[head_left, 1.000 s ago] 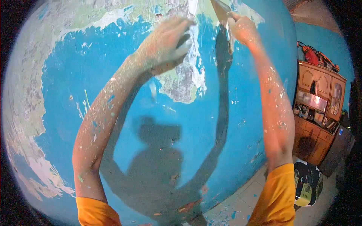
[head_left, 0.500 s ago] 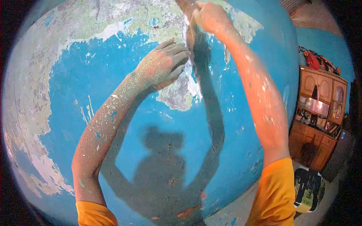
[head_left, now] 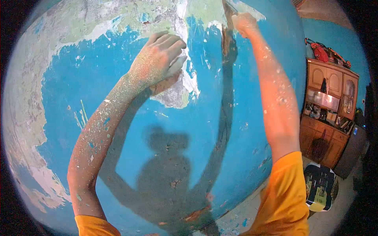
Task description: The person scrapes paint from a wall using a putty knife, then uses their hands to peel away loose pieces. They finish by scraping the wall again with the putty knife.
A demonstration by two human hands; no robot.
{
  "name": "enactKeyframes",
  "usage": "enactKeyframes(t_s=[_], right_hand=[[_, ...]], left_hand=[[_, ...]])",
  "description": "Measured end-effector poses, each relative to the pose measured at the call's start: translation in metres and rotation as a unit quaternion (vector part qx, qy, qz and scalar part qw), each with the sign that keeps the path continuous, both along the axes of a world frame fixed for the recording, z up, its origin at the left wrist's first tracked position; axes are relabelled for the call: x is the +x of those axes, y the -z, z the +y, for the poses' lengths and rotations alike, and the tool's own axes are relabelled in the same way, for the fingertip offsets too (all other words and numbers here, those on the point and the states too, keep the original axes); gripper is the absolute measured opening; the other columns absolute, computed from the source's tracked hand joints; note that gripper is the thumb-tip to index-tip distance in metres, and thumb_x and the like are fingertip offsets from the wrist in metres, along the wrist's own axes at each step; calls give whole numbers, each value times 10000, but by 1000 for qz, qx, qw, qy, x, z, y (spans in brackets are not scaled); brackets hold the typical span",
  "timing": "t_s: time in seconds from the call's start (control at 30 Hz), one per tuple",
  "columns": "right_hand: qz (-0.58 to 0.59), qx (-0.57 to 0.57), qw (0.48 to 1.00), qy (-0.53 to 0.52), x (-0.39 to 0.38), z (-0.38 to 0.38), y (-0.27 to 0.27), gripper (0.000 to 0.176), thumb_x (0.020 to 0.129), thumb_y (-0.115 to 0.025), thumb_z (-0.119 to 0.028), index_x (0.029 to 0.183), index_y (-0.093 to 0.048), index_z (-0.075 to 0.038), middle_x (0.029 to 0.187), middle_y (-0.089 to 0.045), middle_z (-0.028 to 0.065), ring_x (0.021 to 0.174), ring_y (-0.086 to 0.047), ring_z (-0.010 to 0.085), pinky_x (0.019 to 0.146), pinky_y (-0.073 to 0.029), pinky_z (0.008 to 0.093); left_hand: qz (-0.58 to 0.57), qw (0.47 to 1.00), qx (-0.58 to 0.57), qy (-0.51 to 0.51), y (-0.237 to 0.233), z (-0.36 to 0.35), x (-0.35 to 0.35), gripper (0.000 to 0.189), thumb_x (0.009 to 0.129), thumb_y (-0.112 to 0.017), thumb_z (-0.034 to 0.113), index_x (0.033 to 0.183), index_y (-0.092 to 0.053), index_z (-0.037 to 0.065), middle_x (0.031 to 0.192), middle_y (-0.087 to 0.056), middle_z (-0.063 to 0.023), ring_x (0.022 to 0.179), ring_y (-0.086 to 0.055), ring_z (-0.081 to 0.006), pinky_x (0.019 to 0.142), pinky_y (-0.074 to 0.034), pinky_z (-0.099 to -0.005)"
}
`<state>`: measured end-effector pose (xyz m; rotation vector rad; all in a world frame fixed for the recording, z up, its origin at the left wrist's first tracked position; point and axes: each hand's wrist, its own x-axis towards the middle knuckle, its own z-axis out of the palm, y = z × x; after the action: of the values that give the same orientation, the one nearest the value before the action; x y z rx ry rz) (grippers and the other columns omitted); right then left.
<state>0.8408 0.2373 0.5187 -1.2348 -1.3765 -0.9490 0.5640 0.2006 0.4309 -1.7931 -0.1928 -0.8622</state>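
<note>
The wall [head_left: 130, 106] before me is blue, with paint stripped to a pale grey-green, patchy layer on the left and top. My left hand [head_left: 159, 59] rests against it beside a bare strip, fingers loosely bent and apart, holding nothing visible. Up at the top right, my right hand [head_left: 245, 24] is closed around what looks like a flat scraper [head_left: 229, 11], its far end cut off by the frame's upper edge. The tool lies against the wall near a stripped patch. Paint flakes and dust cover both forearms.
A wooden cabinet [head_left: 328, 94] with a red and black machine [head_left: 327, 53] on top stands at the right. A black-and-white box-like item [head_left: 319, 187] sits on the floor below it. Paint chips [head_left: 236, 225] lie at the wall's foot.
My right hand has moved right, away from the bare strip, with the scraper. My left hand stays by the same stripped area, while the whole view has shifted slightly.
</note>
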Motion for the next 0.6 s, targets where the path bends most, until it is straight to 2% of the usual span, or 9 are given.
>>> enactKeyframes(t_s=[0.03,0.07,0.13,0.23,0.37,0.4,0.47,0.5,0.6], right_hand=[[36,-126,991,24,11,-1,-4,286,764,-452,-211,976,-583,-73,893,-601,200,854,-572,381,769,-450,467],[37,-127,991,26,1,-7,8,286,764,-452,-211,976,-583,-73,893,-601,200,854,-572,381,769,-450,467],[-39,29,997,-60,-34,-24,52,312,761,-453,-200,1020,-577,-78,897,-602,200,845,-576,379,760,-461,439],[3,6,998,-63,-18,-20,85,337,799,-374,-273,1011,-588,-122,937,-595,192,893,-564,352,814,-442,406],[56,-26,998,-22,129,34,36,326,794,-396,-265,1039,-580,-155,925,-592,199,879,-557,368,765,-446,424],[52,-20,998,-24,127,18,35,326,794,-396,-265,1039,-580,-155,925,-592,199,879,-557,368,765,-446,424],[130,-116,974,-142,127,-6,39,328,795,-404,-275,1043,-576,-146,943,-591,186,885,-551,372,759,-440,430],[-49,41,997,-42,134,24,47,329,801,-417,-288,1056,-570,-145,954,-593,170,894,-552,362,773,-439,428],[-3,39,995,-87,123,-4,74,344,803,-438,-307,1083,-554,-144,968,-586,175,903,-546,371,798,-437,427]], left_hand=[[18,1000,12,-9,2,3,5,233,763,-552,190,937,-518,39,981,-546,-110,963,-512,-267,918,-350,-392],[19,1000,11,-7,3,7,10,233,763,-552,190,937,-518,39,981,-546,-110,963,-512,-267,918,-350,-392],[-3,1000,-4,9,4,16,21,255,765,-556,190,969,-510,44,1003,-541,-113,984,-506,-267,946,-334,-400],[-16,1000,13,-5,9,18,47,265,776,-552,203,979,-502,41,1004,-542,-114,986,-503,-274,949,-330,-410],[3,999,46,-6,14,11,84,275,789,-541,235,987,-478,56,974,-527,-109,968,-506,-258,946,-322,-413],[10,999,45,-10,16,6,92,268,786,-544,212,990,-486,48,991,-534,-115,980,-506,-267,951,-325,-419],[14,999,39,-14,20,9,115,263,782,-547,189,993,-495,41,1009,-541,-121,991,-506,-275,955,-327,-425],[18,999,31,-20,21,13,128,258,782,-546,183,991,-494,42,1007,-542,-118,994,-506,-270,956,-325,-429],[37,998,24,-49,3,9,176,249,779,-545,173,984,-491,41,1000,-542,-109,999,-503,-258,960,-320,-435]])
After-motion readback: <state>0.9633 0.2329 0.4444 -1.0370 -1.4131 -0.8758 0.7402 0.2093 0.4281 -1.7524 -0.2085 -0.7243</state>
